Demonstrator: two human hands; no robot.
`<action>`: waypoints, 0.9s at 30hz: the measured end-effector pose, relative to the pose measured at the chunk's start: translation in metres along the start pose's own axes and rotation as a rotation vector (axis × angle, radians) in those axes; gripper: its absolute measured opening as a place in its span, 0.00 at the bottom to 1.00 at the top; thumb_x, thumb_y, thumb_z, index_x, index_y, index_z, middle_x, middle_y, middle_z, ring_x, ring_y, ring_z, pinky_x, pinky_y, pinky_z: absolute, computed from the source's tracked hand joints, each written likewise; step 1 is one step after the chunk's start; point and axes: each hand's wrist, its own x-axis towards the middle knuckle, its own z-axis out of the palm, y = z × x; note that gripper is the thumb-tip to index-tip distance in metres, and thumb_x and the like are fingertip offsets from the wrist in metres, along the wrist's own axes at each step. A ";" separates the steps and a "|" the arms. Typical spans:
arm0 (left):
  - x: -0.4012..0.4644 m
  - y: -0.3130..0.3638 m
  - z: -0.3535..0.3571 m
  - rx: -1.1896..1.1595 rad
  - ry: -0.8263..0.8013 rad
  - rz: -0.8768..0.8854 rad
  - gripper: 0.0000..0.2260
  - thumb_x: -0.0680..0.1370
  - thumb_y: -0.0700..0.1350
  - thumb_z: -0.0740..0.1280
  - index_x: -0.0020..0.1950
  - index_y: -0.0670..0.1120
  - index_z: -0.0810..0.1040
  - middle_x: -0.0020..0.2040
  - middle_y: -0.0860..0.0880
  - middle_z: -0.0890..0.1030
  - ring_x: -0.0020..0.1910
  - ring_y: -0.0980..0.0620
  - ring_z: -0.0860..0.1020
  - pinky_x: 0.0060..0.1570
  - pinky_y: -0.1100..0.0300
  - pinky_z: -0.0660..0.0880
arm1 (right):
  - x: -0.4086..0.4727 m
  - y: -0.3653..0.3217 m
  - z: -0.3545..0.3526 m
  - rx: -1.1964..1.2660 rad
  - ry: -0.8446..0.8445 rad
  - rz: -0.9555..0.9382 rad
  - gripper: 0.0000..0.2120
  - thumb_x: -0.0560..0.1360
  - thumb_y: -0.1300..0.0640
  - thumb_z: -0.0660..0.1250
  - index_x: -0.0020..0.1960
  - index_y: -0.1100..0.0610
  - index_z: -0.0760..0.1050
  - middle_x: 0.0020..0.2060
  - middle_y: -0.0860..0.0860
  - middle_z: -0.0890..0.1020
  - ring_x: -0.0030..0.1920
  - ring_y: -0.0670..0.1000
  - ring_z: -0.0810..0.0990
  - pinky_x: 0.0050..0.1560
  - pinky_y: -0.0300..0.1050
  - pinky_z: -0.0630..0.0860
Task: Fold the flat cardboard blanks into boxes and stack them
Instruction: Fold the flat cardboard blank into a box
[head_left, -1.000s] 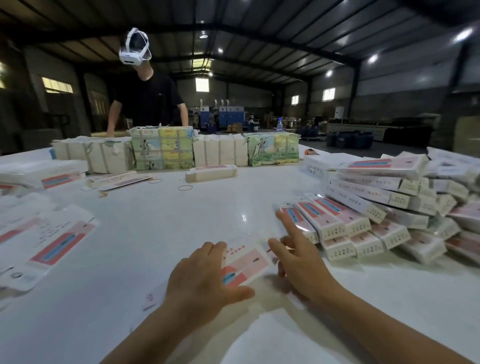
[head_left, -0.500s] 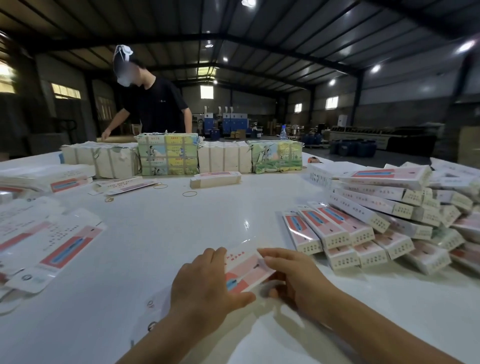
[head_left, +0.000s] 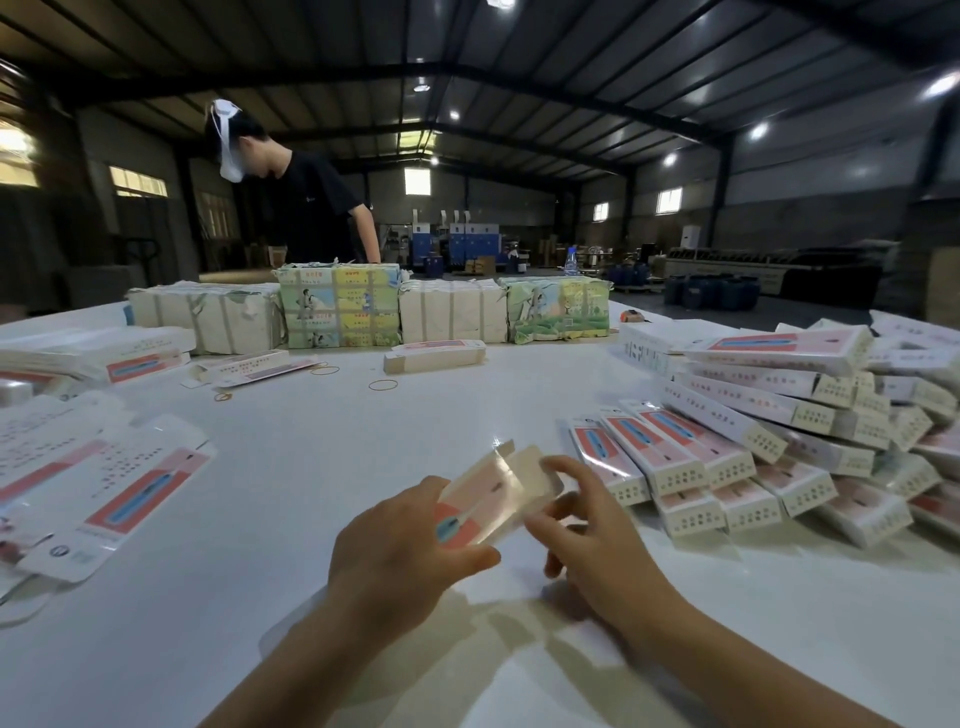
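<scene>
head view: left grip (head_left: 410, 540) and right grip (head_left: 597, 530) both pinching one half-folded blank (head_left: 493, 499) above table (head_left: 311, 467)

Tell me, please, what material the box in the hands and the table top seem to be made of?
The box, gripped by the left hand and right hand, looks like thin printed cardboard, glossy: light glares on its face. The table top seems smooth white laminate or painted board; it mirrors the lamps.

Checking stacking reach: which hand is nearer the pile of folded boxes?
Right. The right hand sits beside the pile of folded boxes; the left hand is farther left.
</scene>
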 end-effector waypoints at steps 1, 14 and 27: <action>0.000 -0.002 -0.001 -0.022 -0.014 -0.001 0.25 0.68 0.68 0.66 0.61 0.59 0.68 0.58 0.61 0.76 0.44 0.57 0.77 0.44 0.63 0.77 | 0.001 0.001 -0.002 -0.009 0.100 -0.031 0.16 0.74 0.54 0.70 0.58 0.43 0.70 0.40 0.52 0.79 0.33 0.49 0.79 0.30 0.35 0.73; -0.005 0.003 0.002 -0.008 -0.043 0.033 0.26 0.69 0.70 0.63 0.63 0.61 0.66 0.59 0.62 0.74 0.43 0.57 0.77 0.42 0.69 0.75 | -0.008 0.001 0.013 -0.115 0.067 -0.159 0.09 0.78 0.59 0.64 0.54 0.51 0.80 0.45 0.46 0.78 0.38 0.39 0.78 0.33 0.34 0.75; -0.007 0.002 0.009 0.113 -0.051 0.075 0.31 0.66 0.74 0.61 0.64 0.61 0.65 0.60 0.61 0.74 0.45 0.56 0.76 0.43 0.68 0.74 | -0.008 -0.002 0.013 -0.069 -0.027 -0.015 0.25 0.79 0.62 0.62 0.69 0.41 0.62 0.43 0.52 0.78 0.43 0.46 0.79 0.40 0.34 0.76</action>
